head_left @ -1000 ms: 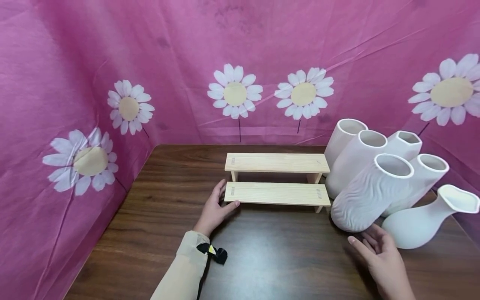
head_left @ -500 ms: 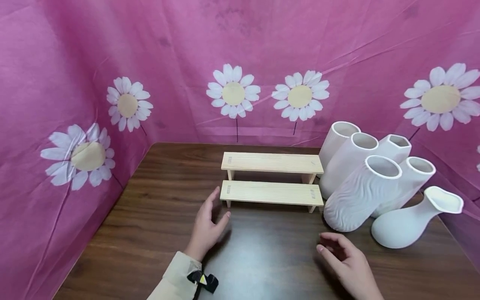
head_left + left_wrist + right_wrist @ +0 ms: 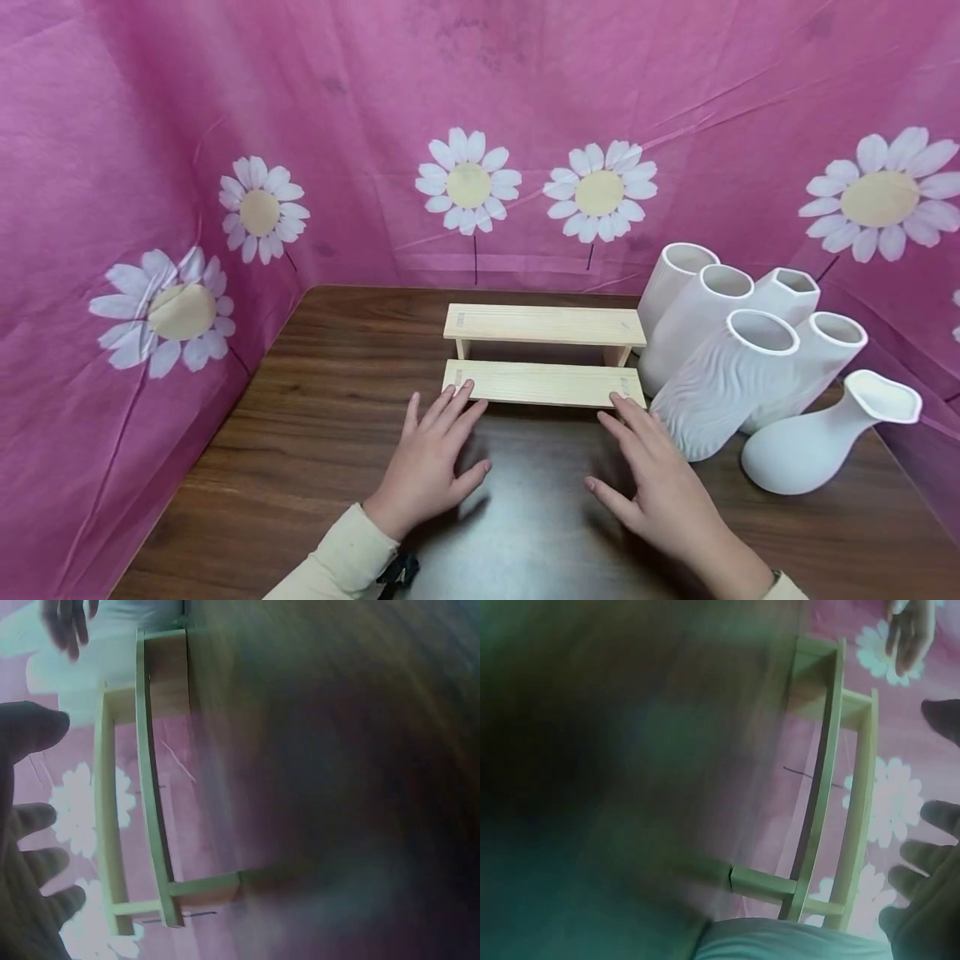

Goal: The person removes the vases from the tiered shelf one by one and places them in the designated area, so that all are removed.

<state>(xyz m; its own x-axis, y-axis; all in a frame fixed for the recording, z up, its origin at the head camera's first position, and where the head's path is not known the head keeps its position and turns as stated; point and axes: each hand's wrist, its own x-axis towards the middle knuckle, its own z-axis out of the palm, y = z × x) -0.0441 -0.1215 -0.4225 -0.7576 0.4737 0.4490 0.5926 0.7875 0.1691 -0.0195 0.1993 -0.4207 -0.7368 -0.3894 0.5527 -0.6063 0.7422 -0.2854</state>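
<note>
A pale wooden two-step stand [image 3: 543, 384] sits on the brown table, its lower board in front of its upper board [image 3: 543, 325]. My left hand [image 3: 427, 475] is spread before the stand's left end, its fingertips overlapping the lower board in the head view. My right hand [image 3: 663, 487] is spread likewise at the right end, beside the wavy-ribbed white vase [image 3: 723, 392]. Both wrist views show the fingers [image 3: 45, 866] apart from the stand [image 3: 154, 787]. Neither hand holds anything.
Several white vases stand close together at the right, among them a ribbed one [image 3: 667, 287] and one with an angular mouth [image 3: 787, 296]. A round-bellied vase with a flared mouth [image 3: 806, 454] is nearest the front. A pink daisy-printed cloth [image 3: 360, 100] hangs behind the table [image 3: 300, 433].
My right hand has moved left from the vases to the stand's right end. My left hand has drawn off the stand's left side and turned palm down before it. The stand looks unmoved.
</note>
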